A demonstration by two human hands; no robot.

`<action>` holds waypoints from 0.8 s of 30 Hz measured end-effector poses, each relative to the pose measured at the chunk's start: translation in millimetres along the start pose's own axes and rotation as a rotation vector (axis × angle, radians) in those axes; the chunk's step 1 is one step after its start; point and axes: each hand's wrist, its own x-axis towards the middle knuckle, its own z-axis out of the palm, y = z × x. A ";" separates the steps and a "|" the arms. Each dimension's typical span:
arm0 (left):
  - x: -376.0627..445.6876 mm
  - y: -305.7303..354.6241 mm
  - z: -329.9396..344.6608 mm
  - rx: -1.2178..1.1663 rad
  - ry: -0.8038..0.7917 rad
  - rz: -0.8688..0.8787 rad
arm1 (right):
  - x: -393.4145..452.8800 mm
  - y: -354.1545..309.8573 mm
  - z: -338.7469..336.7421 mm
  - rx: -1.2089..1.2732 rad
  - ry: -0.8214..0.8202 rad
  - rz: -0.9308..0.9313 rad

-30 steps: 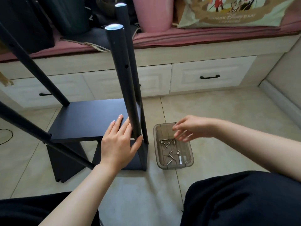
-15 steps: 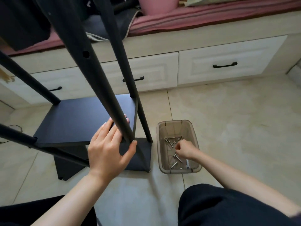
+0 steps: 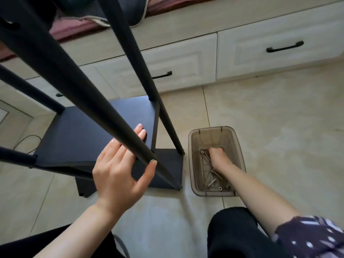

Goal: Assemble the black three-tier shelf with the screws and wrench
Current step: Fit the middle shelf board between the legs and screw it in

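Note:
The black shelf frame stands on the floor at left, with a flat shelf board [image 3: 83, 131] and a lower board [image 3: 167, 164] between slanted black poles [image 3: 74, 86]. My left hand [image 3: 119, 164] rests with straight fingers on the shelf board behind the nearest pole, and its thumb tip touches that pole. A clear brown plastic tray [image 3: 240, 151] sits to the right of the frame with several silver screws [image 3: 216, 174] in it. My right hand [image 3: 217, 157] reaches down into the tray among the screws. Its fingers are bunched and point away, so their tips are hidden.
White drawers with black handles [image 3: 279, 47] run along the back under a cushioned bench. A thin black cable [image 3: 28, 140] lies on the tiles at far left. My knees in black trousers [image 3: 232, 233] fill the bottom edge. Beige tile floor spreads to the right.
My right hand has gone from above the tray down into it, to the screws at its far end. My head has leaned in closer. The left hand stays on the board.

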 end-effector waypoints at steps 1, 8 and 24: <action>0.3 0.1 0.0 0.000 0.002 0.003 | 0.9 -0.3 1.0 -0.021 0.020 0.003; 1.4 1.4 -1.3 0.002 0.001 -0.001 | -2.4 -4.3 0.5 -0.187 0.066 -0.041; 9.6 6.1 -11.1 -0.028 -0.038 -0.005 | -88.0 -48.1 -33.4 0.622 0.202 -0.230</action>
